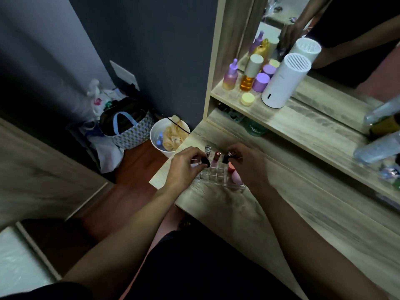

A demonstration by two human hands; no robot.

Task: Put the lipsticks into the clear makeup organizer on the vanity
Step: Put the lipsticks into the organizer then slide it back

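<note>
The clear makeup organizer (pixel 218 178) sits near the left front corner of the wooden vanity (pixel 270 213). A pink lipstick (pixel 216 159) and a clear-capped tube (pixel 207 150) stand upright in its back slots. My left hand (pixel 186 167) is shut on a black lipstick (pixel 205 161), held over the organizer's left slots. My right hand (pixel 249 165) pinches a dark lipstick (pixel 226 158) at the organizer's back right. Pink and orange makeup sponges (pixel 234 175) lie in the right compartment, partly hidden by my right hand.
A shelf above holds a white cylinder (pixel 281 81), purple and amber bottles (pixel 249 76) and a yellow jar (pixel 247 98). Clear bottles (pixel 376 148) lie at the right. A mirror backs the shelf. On the floor to the left stand a white bucket (pixel 166 137) and bags (pixel 127 126).
</note>
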